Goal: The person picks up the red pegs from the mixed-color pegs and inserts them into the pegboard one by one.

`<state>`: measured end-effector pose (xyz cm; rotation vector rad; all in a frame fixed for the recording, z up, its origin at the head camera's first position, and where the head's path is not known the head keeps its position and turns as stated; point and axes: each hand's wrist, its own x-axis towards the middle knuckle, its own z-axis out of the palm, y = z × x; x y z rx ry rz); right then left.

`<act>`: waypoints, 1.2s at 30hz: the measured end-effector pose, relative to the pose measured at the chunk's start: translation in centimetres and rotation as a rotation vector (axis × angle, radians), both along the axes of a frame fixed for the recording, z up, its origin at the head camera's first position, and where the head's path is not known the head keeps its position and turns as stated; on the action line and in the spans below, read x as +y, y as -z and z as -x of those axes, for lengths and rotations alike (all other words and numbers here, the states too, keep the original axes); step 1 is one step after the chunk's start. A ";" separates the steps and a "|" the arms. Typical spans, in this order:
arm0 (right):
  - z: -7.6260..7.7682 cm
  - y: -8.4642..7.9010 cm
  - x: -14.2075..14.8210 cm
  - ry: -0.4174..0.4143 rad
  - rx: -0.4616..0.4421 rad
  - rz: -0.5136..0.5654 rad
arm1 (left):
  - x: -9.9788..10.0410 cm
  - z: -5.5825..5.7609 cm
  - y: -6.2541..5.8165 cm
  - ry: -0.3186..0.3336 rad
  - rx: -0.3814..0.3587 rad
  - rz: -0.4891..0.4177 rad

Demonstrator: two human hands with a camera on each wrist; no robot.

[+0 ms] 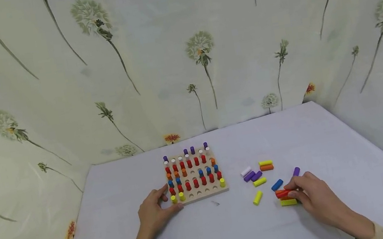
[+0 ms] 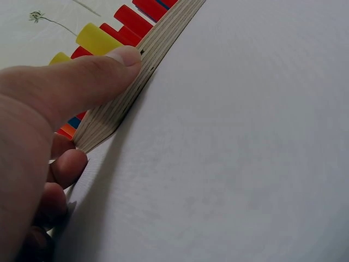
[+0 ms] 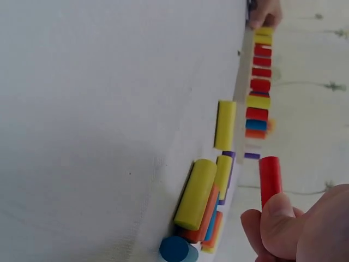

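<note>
A wooden pegboard [image 1: 208, 192] lies on the table with rows of coloured pegs standing in it. My left hand [image 1: 155, 211] grips its near left corner, thumb along the front edge and fingers at the left side. In the left wrist view the thumb [image 2: 109, 71] presses the plywood edge beside a yellow peg [image 2: 97, 39]. Off to the right, my right hand [image 1: 314, 198] pinches a red peg [image 1: 282, 193] between thumb and fingers. The right wrist view shows this red peg [image 3: 270, 177] sticking out past the fingertips, above the loose pegs.
Loose pegs lie right of the board: a white peg [image 1: 246, 171], purple pegs [image 1: 257, 176], a blue peg [image 1: 277, 185], an orange peg [image 1: 267, 167] and several yellow pegs [image 1: 258, 197]. A flowered curtain [image 1: 174, 55] hangs behind the white-covered table [image 1: 209, 233].
</note>
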<state>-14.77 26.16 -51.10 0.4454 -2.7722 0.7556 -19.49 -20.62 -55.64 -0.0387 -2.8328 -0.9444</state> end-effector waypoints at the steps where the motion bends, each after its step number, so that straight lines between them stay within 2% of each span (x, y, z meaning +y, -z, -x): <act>1: 0.2 0.1 0.0 0.000 0.036 0.007 | 0.0 0.0 0.0 -0.001 -0.003 -0.002; 6: 1.4 0.1 -0.6 -0.007 0.164 0.054 | 0.0 0.0 0.0 -0.015 -0.017 0.002; 17: 4.6 -0.8 -3.4 -0.042 0.257 0.102 | -0.5 0.2 -0.1 -0.011 -0.002 0.024; 23: 7.0 -1.6 -5.2 -0.054 0.305 0.158 | -0.5 0.3 -0.1 -0.017 -0.022 0.025; 28: 9.5 -2.2 -6.9 -0.060 0.297 0.204 | -0.5 0.3 -0.2 -0.018 -0.014 0.017; 36: 13.6 -2.8 -9.7 -0.024 0.185 0.205 | -0.3 0.4 0.1 -0.006 0.005 0.006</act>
